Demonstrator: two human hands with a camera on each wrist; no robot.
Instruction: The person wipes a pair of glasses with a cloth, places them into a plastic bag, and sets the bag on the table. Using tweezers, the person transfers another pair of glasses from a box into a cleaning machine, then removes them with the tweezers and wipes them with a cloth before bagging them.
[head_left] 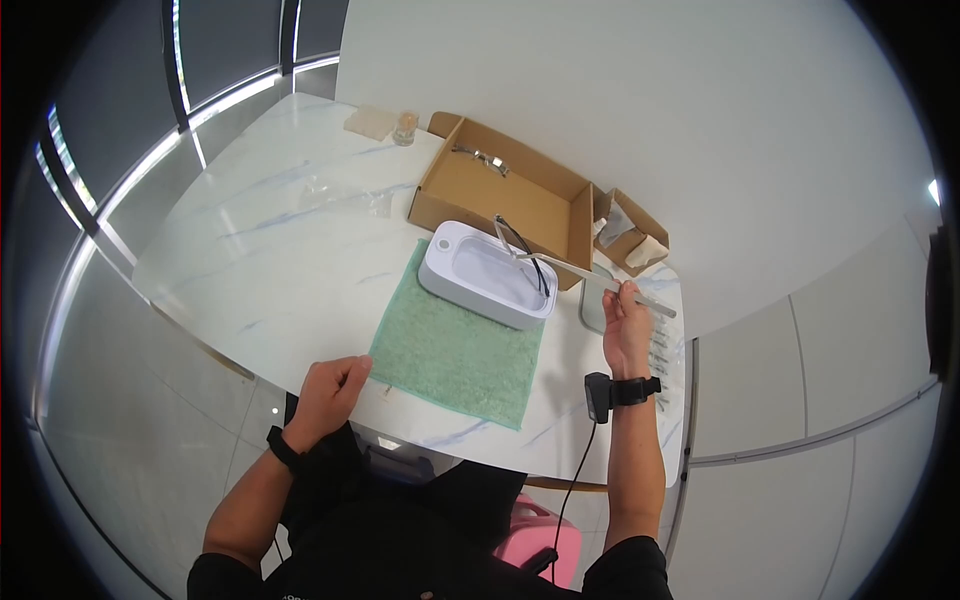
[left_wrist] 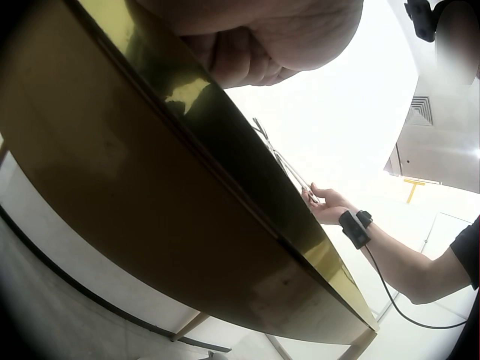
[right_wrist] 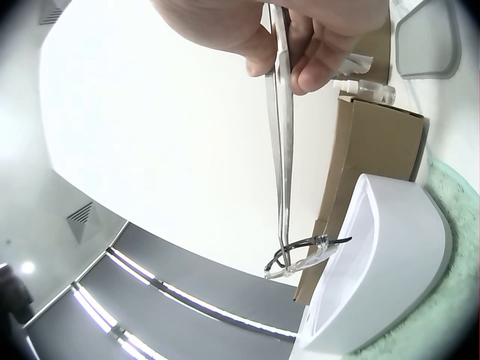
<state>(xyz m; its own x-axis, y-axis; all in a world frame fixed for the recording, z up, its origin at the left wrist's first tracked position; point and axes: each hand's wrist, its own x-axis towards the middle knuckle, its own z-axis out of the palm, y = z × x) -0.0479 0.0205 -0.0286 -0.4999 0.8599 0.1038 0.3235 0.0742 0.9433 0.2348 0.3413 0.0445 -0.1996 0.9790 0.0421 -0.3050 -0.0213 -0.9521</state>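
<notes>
My right hand (head_left: 627,325) pinches long metal tweezers (head_left: 580,269) near their back end. At their tips hangs a pair of eyeglasses (right_wrist: 300,264) with dark temples and clear lenses, tilted over the white ultrasonic cleaner (head_left: 465,292). One dark temple reaches across the cleaner's rim. The cleaner's lid is off and its basin shows. Beneath it lies a green towel (head_left: 450,355). At the table's front edge, beside the towel's left corner, rests my left hand (head_left: 332,393), fingers loosely curled and holding nothing.
Behind the cleaner stands an open cardboard box (head_left: 530,200) with a shiny metal item (head_left: 485,158) inside. A smaller box (head_left: 622,247) with a white cloth adjoins it. A grey-rimmed tray (head_left: 592,312) lies right; a small glass jar (head_left: 405,128) stands at the back.
</notes>
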